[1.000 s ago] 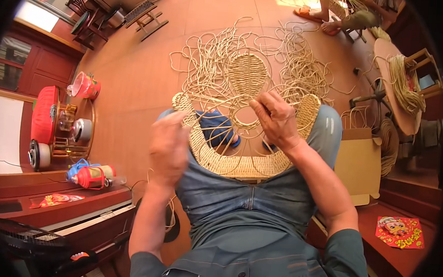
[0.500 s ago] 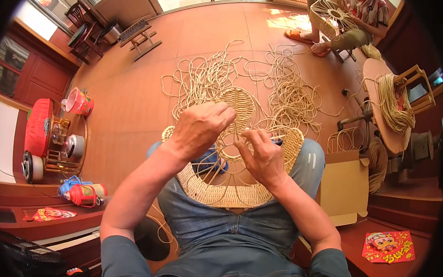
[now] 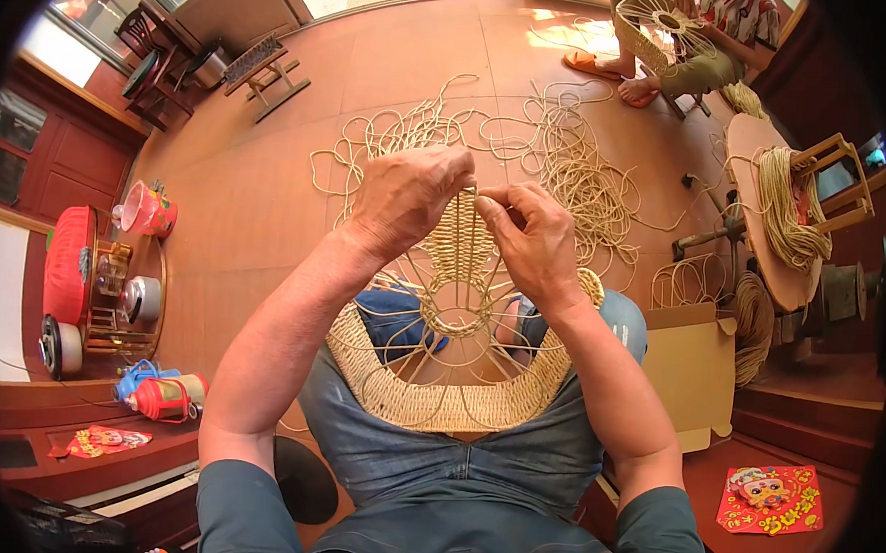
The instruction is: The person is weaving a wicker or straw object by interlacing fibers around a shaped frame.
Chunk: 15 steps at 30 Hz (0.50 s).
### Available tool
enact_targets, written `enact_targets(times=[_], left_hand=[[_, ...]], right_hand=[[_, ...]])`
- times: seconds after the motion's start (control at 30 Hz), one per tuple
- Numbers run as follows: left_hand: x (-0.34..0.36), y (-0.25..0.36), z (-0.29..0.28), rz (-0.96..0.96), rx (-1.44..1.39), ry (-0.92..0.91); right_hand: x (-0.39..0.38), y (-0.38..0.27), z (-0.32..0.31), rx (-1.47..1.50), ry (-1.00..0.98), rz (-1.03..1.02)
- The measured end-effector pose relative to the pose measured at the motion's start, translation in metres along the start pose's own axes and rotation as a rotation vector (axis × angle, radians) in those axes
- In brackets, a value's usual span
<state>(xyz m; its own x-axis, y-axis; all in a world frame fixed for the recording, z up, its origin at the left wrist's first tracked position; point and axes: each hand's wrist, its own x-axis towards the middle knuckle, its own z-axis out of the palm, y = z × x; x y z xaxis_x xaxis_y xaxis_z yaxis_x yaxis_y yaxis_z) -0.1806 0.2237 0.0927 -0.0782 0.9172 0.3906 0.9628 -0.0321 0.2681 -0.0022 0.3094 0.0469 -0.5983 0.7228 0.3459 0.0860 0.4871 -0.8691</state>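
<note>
A half-woven straw-coloured piece [image 3: 451, 409] rests across my thighs, with a wide woven band along its near side. Bare ribs run from that band to a small central ring [image 3: 452, 326], and a tightly woven oval panel [image 3: 447, 245] stretches beyond it. My left hand [image 3: 414, 200] is closed, its fingertips pinched at cord strands [image 3: 469, 253] above the panel. Close beside it, my right hand [image 3: 535, 239] pinches the same strands between thumb and fingers. Both hands hide part of the panel's far end.
Loose cord [image 3: 588, 184] lies tangled on the tiled floor ahead. Coiled cord [image 3: 789, 210] hangs over a board at the right, above a cardboard box [image 3: 686, 374]. Far right, a seated person [image 3: 710, 50] holds a similar frame. A low wooden stool [image 3: 258, 72] stands far left.
Both my hands have moved farther from my body and closer together. My right fingers now meet the cord beside the left ones, and more of the central ring shows.
</note>
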Motion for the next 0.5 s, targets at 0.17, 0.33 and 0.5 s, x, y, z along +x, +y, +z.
enact_targets(times=[0.17,0.33,0.5], left_hand=[[0.014,-0.015,0.004,-0.106,-0.194,-0.129],[0.035,-0.059,0.015,-0.404,-0.900,-0.621],[0.018,-0.077,0.045,-0.573,-1.248,-0.779]], right_hand=[[0.006,0.009,0.004,0.051,-0.032,0.079],[0.007,0.011,0.006,0.102,-0.049,0.109],[0.009,0.016,0.006,0.064,-0.062,0.109]])
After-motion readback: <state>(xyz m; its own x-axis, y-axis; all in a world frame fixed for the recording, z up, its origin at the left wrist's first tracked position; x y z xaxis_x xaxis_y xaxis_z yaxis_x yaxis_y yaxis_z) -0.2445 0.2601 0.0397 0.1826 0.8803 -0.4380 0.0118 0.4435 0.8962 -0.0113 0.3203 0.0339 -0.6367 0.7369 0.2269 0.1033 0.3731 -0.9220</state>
